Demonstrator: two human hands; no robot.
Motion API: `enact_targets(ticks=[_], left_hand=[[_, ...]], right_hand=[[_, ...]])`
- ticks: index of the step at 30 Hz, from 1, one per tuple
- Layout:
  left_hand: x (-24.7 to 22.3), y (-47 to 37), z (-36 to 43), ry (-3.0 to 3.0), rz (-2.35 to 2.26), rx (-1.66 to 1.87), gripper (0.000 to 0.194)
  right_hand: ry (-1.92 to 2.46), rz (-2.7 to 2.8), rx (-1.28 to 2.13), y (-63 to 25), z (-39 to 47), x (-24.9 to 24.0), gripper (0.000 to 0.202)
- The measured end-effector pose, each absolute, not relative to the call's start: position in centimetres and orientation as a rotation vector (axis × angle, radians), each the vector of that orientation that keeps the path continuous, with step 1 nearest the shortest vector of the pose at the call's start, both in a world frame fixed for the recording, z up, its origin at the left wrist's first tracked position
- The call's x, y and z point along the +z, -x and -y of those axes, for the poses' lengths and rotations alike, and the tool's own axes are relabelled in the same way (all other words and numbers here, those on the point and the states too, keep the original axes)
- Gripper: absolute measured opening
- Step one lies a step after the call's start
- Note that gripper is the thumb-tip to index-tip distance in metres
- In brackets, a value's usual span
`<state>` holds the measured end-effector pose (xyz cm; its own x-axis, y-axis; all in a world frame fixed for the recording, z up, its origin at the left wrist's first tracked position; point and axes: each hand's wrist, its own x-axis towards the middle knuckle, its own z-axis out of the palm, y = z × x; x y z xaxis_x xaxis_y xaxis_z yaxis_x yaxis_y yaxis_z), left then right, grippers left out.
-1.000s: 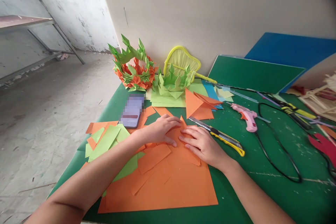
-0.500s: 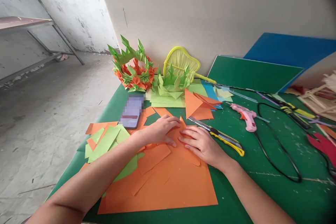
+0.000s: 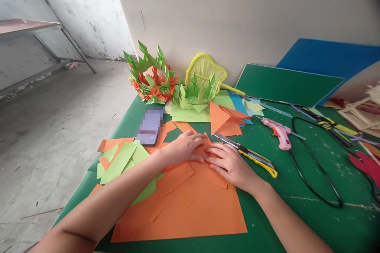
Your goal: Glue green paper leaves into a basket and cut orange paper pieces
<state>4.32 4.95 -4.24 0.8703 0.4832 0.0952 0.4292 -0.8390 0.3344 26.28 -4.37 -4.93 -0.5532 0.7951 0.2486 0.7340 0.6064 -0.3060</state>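
Observation:
A folded orange paper piece (image 3: 218,174) lies over a large orange sheet (image 3: 208,213) on the green table. My left hand (image 3: 187,147) rests on the upper part of the folded piece, its fingers curved and pointing right, thumb apart below them. Flat across the same paper lies my right hand (image 3: 228,160), fingers spread and pointing left. The two hands' fingertips nearly meet near the paper's pointed top. Orange strips and green paper scraps (image 3: 118,162) lie left of and under my left forearm. A yellow cutter knife (image 3: 255,158) is just right of my right hand.
Behind the hands are a phone (image 3: 150,126), an orange and green paper crown (image 3: 154,79), a green paper crown (image 3: 197,97) and folded orange papers (image 3: 219,118). A pink glue gun (image 3: 279,132) with a black cord and pliers (image 3: 332,128) lie at the right.
My left thumb has shifted slightly right, closer to my right fingers. My right hand keeps its place on the paper. The view has moved very slightly.

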Motion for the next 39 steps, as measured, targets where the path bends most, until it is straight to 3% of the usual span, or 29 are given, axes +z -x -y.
enact_targets(ticks=[7, 25, 39], left_hand=[[-4.8, -5.1, -4.8, -2.936, -0.683, 0.299, 0.032], [-5.2, -5.7, -4.4, -2.958, -0.811, 0.346, 0.019], [-3.5, -4.2, -5.1, -2.755, -0.734, 0.151, 0.033]], right_hand=[[1.207, 2.494, 0.248, -26.3, 4.4, -4.7, 0.033], [1.190, 2.507, 0.265, -26.3, 4.4, -4.6, 0.034], [1.207, 2.522, 0.211, -26.5, 4.4, -4.6, 0.036]])
